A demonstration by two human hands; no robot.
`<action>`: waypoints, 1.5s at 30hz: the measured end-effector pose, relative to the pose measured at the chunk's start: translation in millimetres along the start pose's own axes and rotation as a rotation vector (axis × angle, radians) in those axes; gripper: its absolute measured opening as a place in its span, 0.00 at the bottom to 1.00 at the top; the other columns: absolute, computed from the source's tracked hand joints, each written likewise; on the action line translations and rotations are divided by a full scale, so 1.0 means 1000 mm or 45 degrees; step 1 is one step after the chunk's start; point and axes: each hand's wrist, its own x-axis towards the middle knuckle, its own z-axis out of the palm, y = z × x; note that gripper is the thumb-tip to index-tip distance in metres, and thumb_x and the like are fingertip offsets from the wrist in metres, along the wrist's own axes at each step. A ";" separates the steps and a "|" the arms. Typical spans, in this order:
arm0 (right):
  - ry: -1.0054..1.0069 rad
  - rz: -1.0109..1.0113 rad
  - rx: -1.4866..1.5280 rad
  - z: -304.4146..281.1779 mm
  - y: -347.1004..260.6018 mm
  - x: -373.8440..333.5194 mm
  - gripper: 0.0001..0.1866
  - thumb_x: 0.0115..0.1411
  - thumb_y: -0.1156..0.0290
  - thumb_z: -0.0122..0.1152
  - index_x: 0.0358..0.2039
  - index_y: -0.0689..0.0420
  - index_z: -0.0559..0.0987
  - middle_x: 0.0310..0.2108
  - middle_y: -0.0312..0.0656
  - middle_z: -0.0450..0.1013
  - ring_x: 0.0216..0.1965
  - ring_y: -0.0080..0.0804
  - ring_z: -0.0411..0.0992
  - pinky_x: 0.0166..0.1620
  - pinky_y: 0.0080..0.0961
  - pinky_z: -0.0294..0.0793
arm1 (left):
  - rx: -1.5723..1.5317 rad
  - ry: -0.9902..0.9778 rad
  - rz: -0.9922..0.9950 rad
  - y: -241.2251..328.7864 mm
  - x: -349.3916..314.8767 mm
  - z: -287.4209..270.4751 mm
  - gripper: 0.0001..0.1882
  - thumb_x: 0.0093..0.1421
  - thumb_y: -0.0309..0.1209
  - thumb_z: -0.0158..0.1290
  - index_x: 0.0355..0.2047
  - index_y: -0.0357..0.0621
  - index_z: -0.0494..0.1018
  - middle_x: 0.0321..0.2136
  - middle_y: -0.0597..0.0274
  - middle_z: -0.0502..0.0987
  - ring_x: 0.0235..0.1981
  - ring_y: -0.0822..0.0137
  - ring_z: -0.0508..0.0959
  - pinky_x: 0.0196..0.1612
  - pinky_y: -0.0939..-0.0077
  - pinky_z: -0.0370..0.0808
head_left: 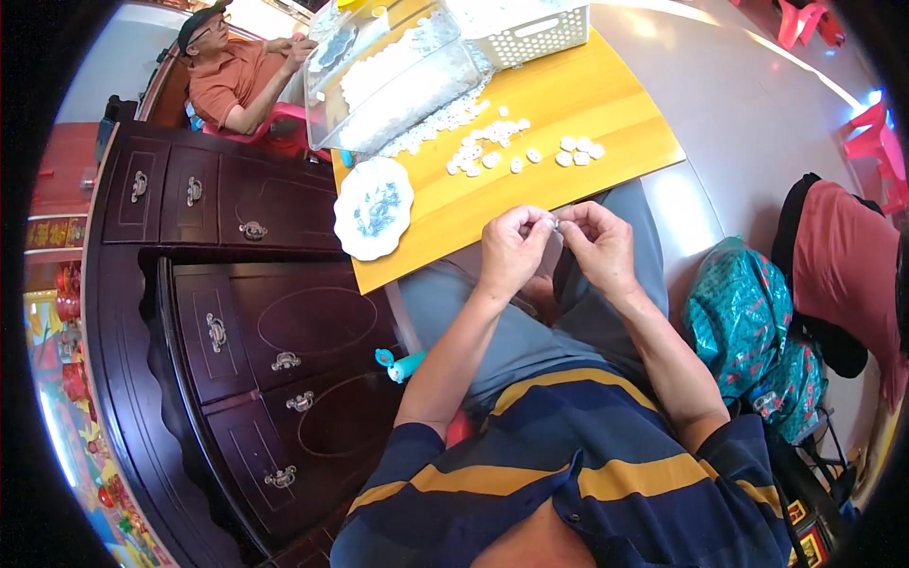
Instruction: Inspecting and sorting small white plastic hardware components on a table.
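Just past the table's near edge, above my lap, my left hand [514,250] and my right hand [602,248] meet at the fingertips. Both pinch a tiny whitish piece [556,225], mostly hidden by the fingers, so its kind does not show. Small white round pieces [490,147] lie scattered on the yellow wooden table [615,99] ahead of my hands. A separate cluster of larger white pieces [579,150] sits to their right. On the left stands a scalloped white plate [347,216] with small bluish-grey bits heaped in it.
A clear plastic bin [333,128] of white pieces and a white perforated basket [530,43] stand at the back. A seated person [248,80] works beyond, at left. Dark wooden cabinets [227,312] line my left; a teal bag [743,308] lies right, beside a draped pink cloth [843,246].
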 end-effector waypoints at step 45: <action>-0.080 0.096 0.279 -0.010 0.006 0.011 0.04 0.65 0.77 0.62 0.39 0.61 0.79 0.31 0.29 0.75 0.29 0.13 0.72 0.34 0.13 0.73 | 0.786 0.138 0.385 -0.013 0.056 -0.022 0.08 0.60 0.27 0.58 0.40 0.41 0.74 0.35 0.52 0.79 0.36 0.49 0.81 0.39 0.57 0.77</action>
